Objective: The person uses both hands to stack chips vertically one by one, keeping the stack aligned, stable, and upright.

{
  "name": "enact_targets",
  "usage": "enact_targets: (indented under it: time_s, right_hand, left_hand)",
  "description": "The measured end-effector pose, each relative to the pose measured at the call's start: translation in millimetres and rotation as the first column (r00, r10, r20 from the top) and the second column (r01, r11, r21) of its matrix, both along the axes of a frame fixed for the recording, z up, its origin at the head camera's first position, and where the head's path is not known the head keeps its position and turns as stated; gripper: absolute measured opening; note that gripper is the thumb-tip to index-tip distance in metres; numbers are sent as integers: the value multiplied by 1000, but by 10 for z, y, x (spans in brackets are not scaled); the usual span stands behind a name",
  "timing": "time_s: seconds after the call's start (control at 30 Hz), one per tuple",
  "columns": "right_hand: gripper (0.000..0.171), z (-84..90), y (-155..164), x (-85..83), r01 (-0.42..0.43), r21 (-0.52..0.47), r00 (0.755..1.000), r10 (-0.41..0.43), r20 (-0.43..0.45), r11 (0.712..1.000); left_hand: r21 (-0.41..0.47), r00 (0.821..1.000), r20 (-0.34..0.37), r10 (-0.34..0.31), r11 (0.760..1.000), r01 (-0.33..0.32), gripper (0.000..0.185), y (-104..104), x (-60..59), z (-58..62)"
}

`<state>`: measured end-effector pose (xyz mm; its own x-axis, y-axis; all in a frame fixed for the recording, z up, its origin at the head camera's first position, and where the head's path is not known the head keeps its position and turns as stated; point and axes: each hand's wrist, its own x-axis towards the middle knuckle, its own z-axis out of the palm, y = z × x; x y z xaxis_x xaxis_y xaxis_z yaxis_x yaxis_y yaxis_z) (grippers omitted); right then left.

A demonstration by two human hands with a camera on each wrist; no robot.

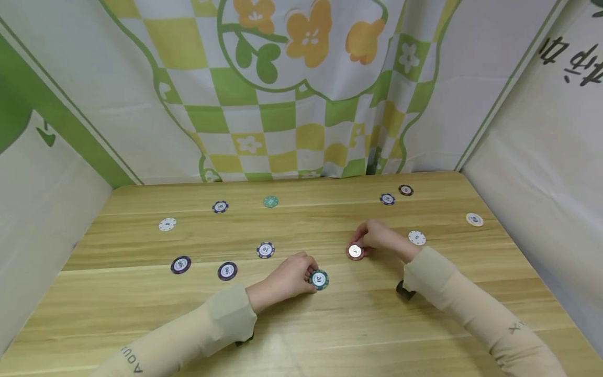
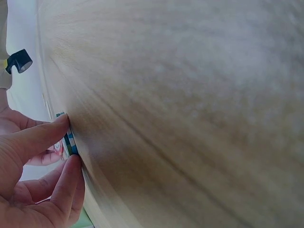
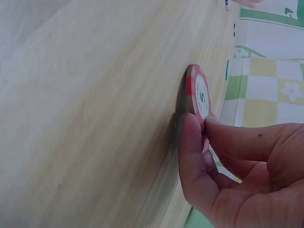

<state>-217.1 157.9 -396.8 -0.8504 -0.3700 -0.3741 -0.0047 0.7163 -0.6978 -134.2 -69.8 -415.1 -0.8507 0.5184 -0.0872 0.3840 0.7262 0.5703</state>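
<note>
Poker chips lie scattered on a light wooden table (image 1: 301, 324). My left hand (image 1: 288, 278) pinches a green and blue chip (image 1: 319, 279) marked 50 at the table's middle; the left wrist view shows the fingers (image 2: 45, 135) on that chip's edge (image 2: 70, 140), flat on the wood. My right hand (image 1: 377, 238) pinches a red and white chip (image 1: 355, 252) marked 5. In the right wrist view this red chip (image 3: 199, 92) is tilted up off the table, held between thumb and fingers (image 3: 194, 156).
Loose chips around: purple ones (image 1: 181, 264) (image 1: 227, 270) at left, a blue 10 chip (image 1: 265, 250), a white chip (image 1: 167, 224), another blue chip (image 1: 220, 207), a green chip (image 1: 270, 201), and several at right (image 1: 416, 237) (image 1: 474, 219). Cloth walls enclose the table's back and sides.
</note>
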Motion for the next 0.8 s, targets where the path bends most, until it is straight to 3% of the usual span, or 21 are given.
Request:
enact_targets:
  time_s: [0.3,0.8]
  right_hand:
    - [15,-34,-53,21,18,-99,996,-10,83,995]
    - [15,34,-174,149,-46,-105,996,54,76,993]
  left_hand:
    - [2,1000,-12,-1,1000,1,38,-1,8,0]
    - [7,1000,-2,2,1000,-2,38,2,12,14]
